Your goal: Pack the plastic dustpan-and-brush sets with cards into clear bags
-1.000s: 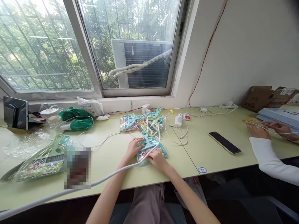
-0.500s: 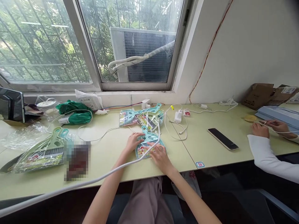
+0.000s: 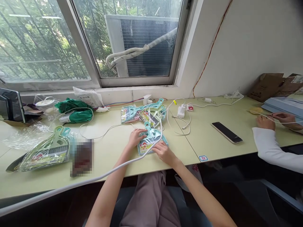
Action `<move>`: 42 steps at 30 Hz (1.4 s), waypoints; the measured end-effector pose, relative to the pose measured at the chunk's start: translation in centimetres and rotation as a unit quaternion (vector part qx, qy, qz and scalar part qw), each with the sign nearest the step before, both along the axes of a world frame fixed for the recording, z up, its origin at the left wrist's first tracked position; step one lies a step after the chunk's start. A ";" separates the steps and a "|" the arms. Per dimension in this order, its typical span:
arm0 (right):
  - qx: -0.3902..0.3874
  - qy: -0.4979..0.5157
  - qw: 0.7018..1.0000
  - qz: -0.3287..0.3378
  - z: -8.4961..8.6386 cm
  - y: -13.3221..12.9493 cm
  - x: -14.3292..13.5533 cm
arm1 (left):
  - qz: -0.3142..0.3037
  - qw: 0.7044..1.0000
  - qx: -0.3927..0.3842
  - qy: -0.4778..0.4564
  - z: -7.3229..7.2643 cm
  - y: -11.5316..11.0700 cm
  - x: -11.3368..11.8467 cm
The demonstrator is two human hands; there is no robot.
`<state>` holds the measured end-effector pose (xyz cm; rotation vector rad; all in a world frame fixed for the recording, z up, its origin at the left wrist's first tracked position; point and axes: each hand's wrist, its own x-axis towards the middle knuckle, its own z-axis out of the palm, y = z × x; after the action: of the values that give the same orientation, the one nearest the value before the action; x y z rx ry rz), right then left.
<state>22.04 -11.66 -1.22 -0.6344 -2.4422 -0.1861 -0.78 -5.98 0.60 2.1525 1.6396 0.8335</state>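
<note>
Left hand point(image 3: 136, 138), loosely curled, rests on a blue dustpan-and-brush set point(image 3: 143, 147) between the hands; right hand point(image 3: 164, 153), partly closed, touches its near edge; neither grip is clear. The set appears already bagged, like the sets point(image 3: 129, 114) beyond.

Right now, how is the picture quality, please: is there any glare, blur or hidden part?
Head view: bright daylight in the sliding window, pale streaks on its left pane; head view: glints on the plastic-wrapped dustpan-and-brush set at the hands, no strong blur on left hand or right hand; head view: a pixelated block hides what is there, upper right corner dark.
</note>
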 end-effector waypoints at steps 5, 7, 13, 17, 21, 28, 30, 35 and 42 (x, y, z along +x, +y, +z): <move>0.006 -0.054 0.998 -0.028 -0.3 -2.4 0.9 | 0.008 1.000 0.010 0.010 0.0 -0.3 0.1; -0.011 -0.064 0.997 -0.052 0.1 -2.8 1.1 | 0.005 1.000 0.017 0.008 -0.3 -0.3 0.2; -0.069 -0.050 0.993 -0.085 1.5 -0.1 1.7 | -0.002 1.000 0.018 0.011 -1.0 0.1 0.1; -0.103 -0.020 0.994 -0.028 1.1 1.4 2.5 | -0.002 1.000 0.023 0.011 -0.6 -0.1 0.2; -0.081 -0.011 0.996 -0.034 0.4 0.2 3.0 | 0.002 1.000 0.001 0.021 0.2 -0.5 0.4; -0.057 -0.038 0.990 -0.126 0.5 -4.4 3.5 | 0.037 0.998 -0.003 0.042 0.9 -0.9 0.3; -0.044 -0.031 0.989 -0.138 0.8 -5.2 3.5 | 0.028 0.999 -0.002 0.042 0.7 -0.8 0.2; -0.006 -0.021 0.988 -0.152 1.4 -5.6 3.1 | 0.019 0.998 0.005 0.052 0.3 -0.9 0.1; -0.061 -0.024 0.988 -0.143 1.9 -6.7 2.7 | 0.077 0.988 0.057 0.118 2.7 -3.0 1.1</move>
<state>24.73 -18.40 0.67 -1.0461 -2.4131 -0.1678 0.33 -8.98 3.34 2.3009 1.9398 0.7546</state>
